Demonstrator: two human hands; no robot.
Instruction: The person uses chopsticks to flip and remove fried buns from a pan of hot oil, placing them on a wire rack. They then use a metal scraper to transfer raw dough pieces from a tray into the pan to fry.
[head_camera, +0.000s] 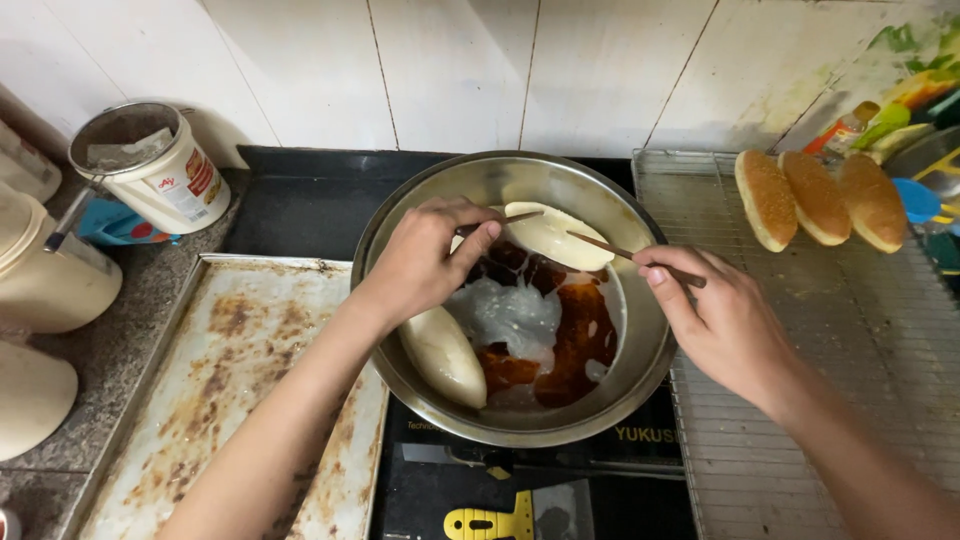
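A steel pan (640, 370) of oil sits on a black cooktop. Two pale oblong dough pieces float in it, one at the far side (550, 235), one at the near left (443, 355). My left hand (420, 260) reaches over the pan's left rim, gripping a thin wooden stick (500, 220) that touches the far dough. My right hand (715, 320) hangs over the right rim and holds a second wooden stick (640, 257), whose tip also rests on the far dough.
Three browned buns (818, 198) lie on a wire rack (800, 440) to the right. A stained metal baking tray (230, 400) sits left of the pan. Behind it stand a white tub with a strainer (150, 165) and beige containers (45, 280). White tiled wall behind.
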